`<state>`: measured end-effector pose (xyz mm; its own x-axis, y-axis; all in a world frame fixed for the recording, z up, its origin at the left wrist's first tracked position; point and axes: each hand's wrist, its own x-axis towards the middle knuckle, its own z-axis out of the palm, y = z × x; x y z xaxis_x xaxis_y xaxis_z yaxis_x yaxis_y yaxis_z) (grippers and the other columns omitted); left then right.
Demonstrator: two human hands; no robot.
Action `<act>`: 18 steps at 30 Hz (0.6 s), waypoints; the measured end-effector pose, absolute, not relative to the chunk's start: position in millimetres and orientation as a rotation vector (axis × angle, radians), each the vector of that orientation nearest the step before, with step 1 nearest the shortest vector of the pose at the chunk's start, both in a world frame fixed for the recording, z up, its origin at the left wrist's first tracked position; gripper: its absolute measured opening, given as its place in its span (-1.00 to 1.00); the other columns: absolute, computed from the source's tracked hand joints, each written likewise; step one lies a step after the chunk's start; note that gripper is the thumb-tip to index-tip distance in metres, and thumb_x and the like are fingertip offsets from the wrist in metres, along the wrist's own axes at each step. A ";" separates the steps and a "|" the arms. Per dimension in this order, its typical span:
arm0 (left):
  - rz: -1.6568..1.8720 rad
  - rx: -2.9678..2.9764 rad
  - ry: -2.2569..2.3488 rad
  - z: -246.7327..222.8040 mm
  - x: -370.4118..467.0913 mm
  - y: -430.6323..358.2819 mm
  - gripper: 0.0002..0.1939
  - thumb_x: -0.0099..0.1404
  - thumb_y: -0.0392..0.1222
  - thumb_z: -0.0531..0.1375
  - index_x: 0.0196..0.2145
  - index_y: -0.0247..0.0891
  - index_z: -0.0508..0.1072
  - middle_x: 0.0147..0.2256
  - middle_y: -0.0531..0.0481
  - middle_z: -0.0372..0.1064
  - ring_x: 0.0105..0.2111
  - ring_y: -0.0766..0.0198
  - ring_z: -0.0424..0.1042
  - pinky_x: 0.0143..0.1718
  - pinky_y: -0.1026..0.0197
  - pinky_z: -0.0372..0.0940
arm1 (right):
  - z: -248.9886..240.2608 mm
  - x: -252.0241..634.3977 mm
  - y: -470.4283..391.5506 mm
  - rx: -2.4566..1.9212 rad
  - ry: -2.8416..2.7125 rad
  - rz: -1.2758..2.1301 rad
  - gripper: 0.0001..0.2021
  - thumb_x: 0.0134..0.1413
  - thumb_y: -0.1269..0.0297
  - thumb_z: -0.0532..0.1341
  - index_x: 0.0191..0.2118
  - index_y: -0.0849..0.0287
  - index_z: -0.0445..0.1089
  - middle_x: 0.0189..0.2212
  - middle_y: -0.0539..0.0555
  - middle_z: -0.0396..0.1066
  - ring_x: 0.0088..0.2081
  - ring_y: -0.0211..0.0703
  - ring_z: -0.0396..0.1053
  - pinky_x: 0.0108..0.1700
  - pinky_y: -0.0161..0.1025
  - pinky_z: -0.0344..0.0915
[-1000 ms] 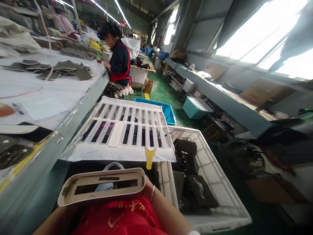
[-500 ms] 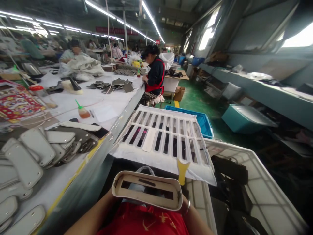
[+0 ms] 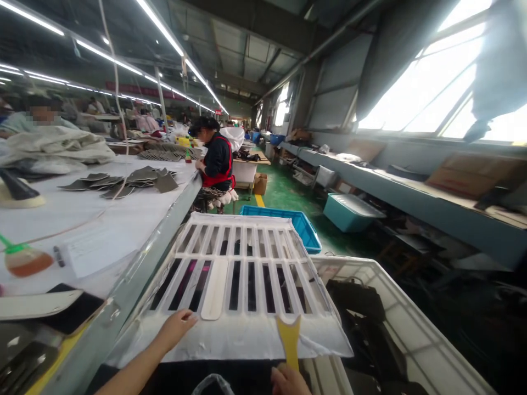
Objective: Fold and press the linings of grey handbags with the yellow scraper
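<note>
Head view; two hands (image 3: 177, 328) (image 3: 289, 379), one yellow tool (image 3: 290, 339)

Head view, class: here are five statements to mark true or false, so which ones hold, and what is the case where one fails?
1. The right hand is at the handle of the yellow tool. True.
2. The left hand is inside the blue crate. False: it is at the near part of the white rack.
3. The white crate holds dark things. True.
4. The bottle stands on the floor. False: it is on the table.
5. A pale strip lies on the rack. True.
</note>
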<state>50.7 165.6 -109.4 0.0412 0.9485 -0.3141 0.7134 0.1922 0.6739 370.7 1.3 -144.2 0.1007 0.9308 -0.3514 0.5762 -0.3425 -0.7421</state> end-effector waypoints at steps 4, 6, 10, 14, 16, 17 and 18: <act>0.273 1.634 1.810 -136.4 96.0 211.6 -0.69 0.12 0.04 0.19 -0.44 -0.31 0.38 -0.41 -0.02 0.41 -0.29 0.17 0.41 -0.24 0.15 0.26 | -156.1 357.0 44.6 -1.956 -1.926 0.772 -0.75 -0.06 0.25 0.10 -0.22 0.15 0.37 -0.24 0.17 0.41 -0.21 0.01 0.38 -0.17 -0.10 0.31; 0.205 1.641 1.871 -146.9 110.2 224.3 -0.73 0.18 -0.02 0.17 -0.38 -0.34 0.38 -0.35 -0.03 0.41 -0.28 0.21 0.40 -0.19 0.11 0.25 | -156.5 347.1 66.6 -1.878 -2.175 0.619 -0.51 -0.15 0.17 0.21 -0.01 0.17 0.30 0.00 0.21 0.29 0.00 0.13 0.24 0.02 0.01 0.20; 0.094 1.605 1.973 -162.6 121.6 239.2 -0.74 0.22 -0.06 0.16 -0.29 -0.36 0.38 -0.24 -0.07 0.38 -0.20 0.21 0.36 -0.13 0.06 0.24 | -172.4 334.2 94.5 -1.711 -2.424 0.652 -0.26 -0.09 0.00 0.20 0.20 0.24 0.07 0.22 0.26 -0.02 0.21 0.22 -0.06 0.19 0.15 -0.09; 0.059 1.537 2.003 -171.8 122.3 251.8 -0.70 0.23 -0.03 0.15 -0.22 -0.35 0.37 -0.24 -0.07 0.38 -0.22 0.22 0.38 -0.16 0.07 0.27 | -215.5 332.6 99.9 -1.659 -2.525 0.467 -0.52 0.14 0.24 0.02 0.18 0.25 0.11 0.19 0.27 0.05 0.19 0.20 -0.01 0.14 0.21 0.00; 0.074 1.511 2.002 -173.3 122.0 257.2 -0.70 0.24 -0.04 0.14 -0.21 -0.35 0.37 -0.25 -0.06 0.39 -0.24 0.23 0.39 -0.17 0.08 0.28 | -240.9 331.7 99.9 -1.595 -2.524 0.252 -0.55 0.15 0.28 0.02 0.16 0.23 0.15 0.15 0.28 0.11 0.15 0.21 0.07 0.08 0.21 0.10; 0.088 1.498 2.002 -173.3 121.9 259.2 -0.71 0.24 -0.04 0.14 -0.22 -0.35 0.37 -0.26 -0.05 0.39 -0.25 0.23 0.39 -0.17 0.08 0.28 | -253.1 330.2 100.5 -1.567 -2.508 0.135 -0.57 0.13 0.28 0.03 0.13 0.23 0.19 0.11 0.29 0.17 0.12 0.22 0.13 0.04 0.21 0.16; 0.107 1.482 2.004 -172.8 121.8 260.8 -0.71 0.24 -0.04 0.14 -0.23 -0.35 0.38 -0.26 -0.05 0.39 -0.25 0.23 0.40 -0.17 0.08 0.28 | -264.6 328.0 101.7 -1.548 -2.480 0.019 -0.60 0.12 0.29 0.05 0.09 0.22 0.24 0.07 0.30 0.23 0.08 0.24 0.19 -0.02 0.21 0.21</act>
